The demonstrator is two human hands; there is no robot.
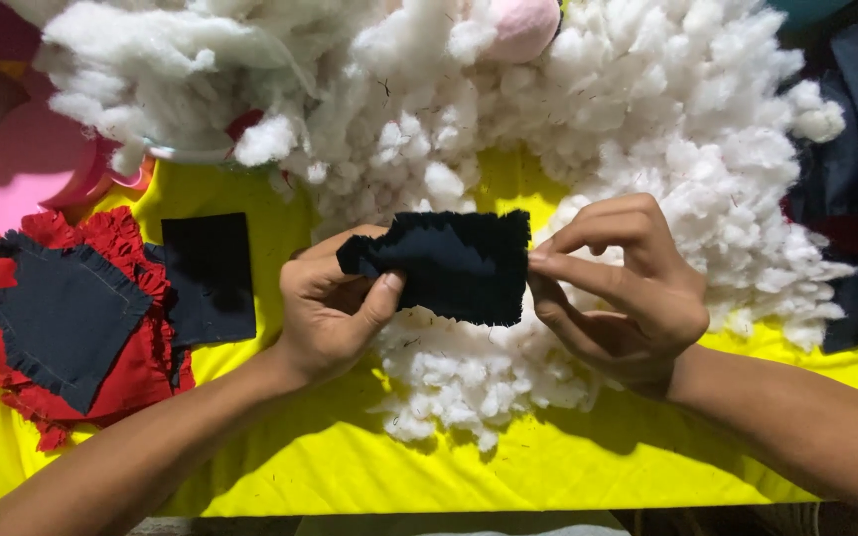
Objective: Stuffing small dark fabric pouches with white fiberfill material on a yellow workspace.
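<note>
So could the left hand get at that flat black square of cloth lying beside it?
Probably yes: the black square lies uncovered on the yellow cloth, just beside the left hand, though that hand's grip is on the dark fabric piece.

Dark navy fabric piece [449,263], frayed edges, possibly 2 layers, held level above white stuffing.

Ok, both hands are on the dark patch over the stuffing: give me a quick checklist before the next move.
1. Left hand pinching patch: ok.
2. Right hand pinching its right edge: ok.
3. Patch lifted off the stuffing: cannot tell.
4. Patch has an opening: cannot tell.
5. Stuffing close under the hands: ok.
6. Spare dark square lying flat on yellow cloth: ok.
</note>
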